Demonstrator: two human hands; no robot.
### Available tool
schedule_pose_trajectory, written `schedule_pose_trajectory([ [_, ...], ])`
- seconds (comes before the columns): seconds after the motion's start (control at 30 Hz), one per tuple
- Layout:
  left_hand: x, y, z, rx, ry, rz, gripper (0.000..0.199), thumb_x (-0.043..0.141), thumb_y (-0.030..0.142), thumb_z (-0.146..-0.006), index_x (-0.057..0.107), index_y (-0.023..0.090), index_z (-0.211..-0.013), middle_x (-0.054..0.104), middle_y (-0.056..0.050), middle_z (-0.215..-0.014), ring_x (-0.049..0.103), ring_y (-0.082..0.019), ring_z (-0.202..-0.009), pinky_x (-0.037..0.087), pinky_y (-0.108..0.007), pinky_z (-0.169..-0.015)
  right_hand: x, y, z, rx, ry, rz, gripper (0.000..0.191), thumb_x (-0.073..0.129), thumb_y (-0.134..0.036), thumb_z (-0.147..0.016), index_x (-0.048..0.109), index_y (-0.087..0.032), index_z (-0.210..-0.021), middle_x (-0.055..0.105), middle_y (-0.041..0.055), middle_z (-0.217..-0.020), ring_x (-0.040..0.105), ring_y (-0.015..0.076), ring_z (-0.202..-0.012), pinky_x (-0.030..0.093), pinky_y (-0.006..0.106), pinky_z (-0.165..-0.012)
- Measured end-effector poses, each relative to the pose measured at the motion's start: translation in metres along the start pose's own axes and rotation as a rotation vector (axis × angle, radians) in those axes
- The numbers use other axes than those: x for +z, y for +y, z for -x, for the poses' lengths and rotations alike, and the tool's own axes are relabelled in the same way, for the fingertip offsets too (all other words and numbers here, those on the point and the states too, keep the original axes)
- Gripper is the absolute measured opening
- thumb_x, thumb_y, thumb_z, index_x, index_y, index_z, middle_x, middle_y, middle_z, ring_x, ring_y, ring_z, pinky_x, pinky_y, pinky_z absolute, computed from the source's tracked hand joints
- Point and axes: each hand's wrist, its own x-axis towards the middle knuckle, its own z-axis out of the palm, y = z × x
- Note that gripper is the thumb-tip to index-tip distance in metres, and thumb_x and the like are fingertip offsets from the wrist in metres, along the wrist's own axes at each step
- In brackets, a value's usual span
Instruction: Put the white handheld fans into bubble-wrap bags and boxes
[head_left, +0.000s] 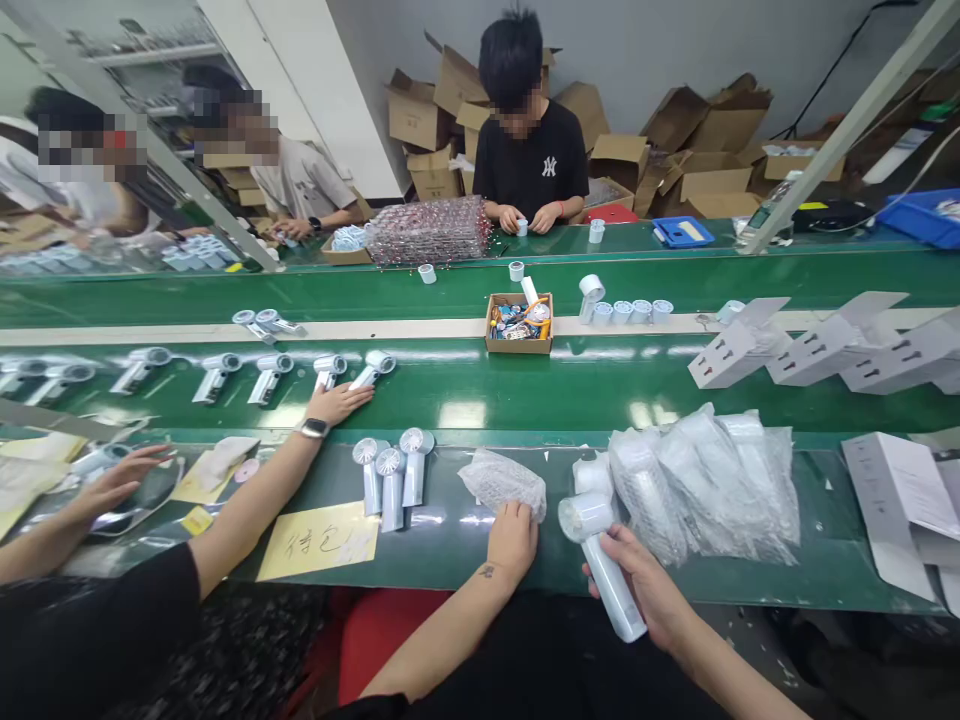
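Note:
My right hand [646,580] is closed round the handle of a light-blue handheld fan [616,592]. The fan is tilted, its round head up and to the left, over the front edge of the bench. On the bench, my left hand [514,543] grips the near end of a bubble-wrap bag [501,478]; its fingertips are partly hidden. Several bubble-wrapped fans [697,485] lie piled just right of the fan I hold. To the left of the bag, three unwrapped handheld fans [391,485] lie together with their heads away from me.
A co-worker's hand [339,402] reaches onto the green conveyor belt [450,385] beside a row of fans [217,378]. White boxes [739,345] stand at right, another box [900,510] nearer. A parts carton [519,342] sits mid-line. A person [531,160] works opposite.

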Motion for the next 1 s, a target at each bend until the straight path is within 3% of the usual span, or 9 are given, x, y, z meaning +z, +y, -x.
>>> schedule_pose_trajectory([
  [0.1,-0.007,0.000,0.001,0.068,-0.018,0.052,0.026,0.039,0.013,-0.089,0.064,0.014,-0.084,0.064,-0.015,-0.097,0.056,-0.027,-0.101,0.041,-0.040,-0.092,0.007,0.003,0.003,-0.003,-0.106,0.055,0.062,0.081,-0.039,-0.067,0.048,-0.024,-0.117,0.063,-0.0020,-0.081,0.066,0.0187,-0.069,0.054,0.029,-0.054],
  [0.2,-0.035,-0.003,0.005,0.181,-0.093,0.179,0.017,0.049,0.017,-0.084,0.066,0.017,-0.078,0.066,-0.008,-0.089,0.060,-0.021,-0.087,0.045,-0.031,-0.082,0.023,-0.002,0.000,0.058,-0.201,0.092,0.082,0.082,-0.034,-0.063,0.038,-0.027,-0.132,0.062,-0.0029,-0.079,0.067,0.0205,-0.065,0.054,0.030,-0.050],
  [0.3,-0.063,-0.008,0.013,0.228,-0.153,0.490,0.016,0.054,0.023,-0.077,0.067,0.017,-0.071,0.066,-0.004,-0.079,0.058,-0.017,-0.074,0.045,-0.026,-0.071,0.038,-0.008,-0.005,0.099,-0.266,0.158,0.072,0.076,-0.035,-0.067,0.045,-0.020,-0.129,0.064,0.0002,-0.075,0.066,0.0193,-0.062,0.052,0.028,-0.047],
  [0.43,-0.085,-0.005,0.024,0.072,-0.051,0.709,0.029,0.050,0.038,-0.081,0.068,0.016,-0.077,0.061,-0.001,-0.066,0.053,-0.015,-0.062,0.042,-0.026,-0.062,0.042,-0.009,-0.002,0.041,-0.192,0.313,0.053,0.074,-0.034,-0.068,0.057,-0.018,-0.116,0.063,-0.0002,-0.071,0.062,0.0168,-0.059,0.051,0.026,-0.046],
  [0.5,-0.090,0.004,0.030,0.122,0.050,0.673,0.027,0.051,0.037,-0.083,0.067,0.016,-0.078,0.062,-0.002,-0.069,0.055,-0.016,-0.066,0.043,-0.027,-0.065,0.040,-0.007,0.003,0.036,-0.165,0.329,0.047,0.073,-0.034,-0.069,0.059,-0.020,-0.111,0.063,-0.0009,-0.073,0.063,0.0167,-0.059,0.051,0.026,-0.045],
  [0.63,-0.096,0.021,0.041,0.492,0.231,0.402,0.023,0.045,0.027,-0.091,0.063,0.018,-0.080,0.062,-0.005,-0.077,0.057,-0.017,-0.077,0.045,-0.028,-0.072,0.040,-0.007,0.012,0.072,-0.163,0.210,0.043,0.072,-0.036,-0.069,0.056,-0.018,-0.106,0.064,0.0001,-0.070,0.064,0.0174,-0.057,0.051,0.026,-0.044],
  [0.77,-0.101,0.011,0.053,0.787,0.396,0.138,0.019,0.042,0.014,-0.092,0.061,0.017,-0.092,0.064,-0.007,-0.082,0.056,-0.017,-0.077,0.047,-0.028,-0.071,0.040,-0.012,0.020,0.055,-0.130,0.124,0.055,0.077,-0.031,-0.065,0.050,-0.019,-0.112,0.067,0.0026,-0.084,0.066,0.0186,-0.055,0.052,0.029,-0.042],
  [0.9,-0.089,0.002,0.064,0.864,0.556,0.008,0.016,0.044,0.008,-0.091,0.058,0.016,-0.096,0.063,-0.006,-0.080,0.056,-0.016,-0.072,0.048,-0.027,-0.068,0.042,-0.013,0.029,0.038,-0.065,0.084,0.069,0.075,-0.027,-0.068,0.041,-0.018,-0.127,0.067,0.0025,-0.081,0.067,0.0202,-0.056,0.053,0.031,-0.045],
  [1.0,-0.077,0.016,0.062,0.978,0.595,-0.012,0.013,0.045,0.011,-0.092,0.058,0.016,-0.092,0.062,-0.004,-0.074,0.056,-0.015,-0.066,0.047,-0.025,-0.063,0.050,-0.014,0.028,-0.001,0.029,0.062,0.070,0.074,-0.026,-0.070,0.040,-0.018,-0.130,0.065,-0.0008,-0.072,0.063,0.0182,-0.051,0.051,0.030,-0.044],
])
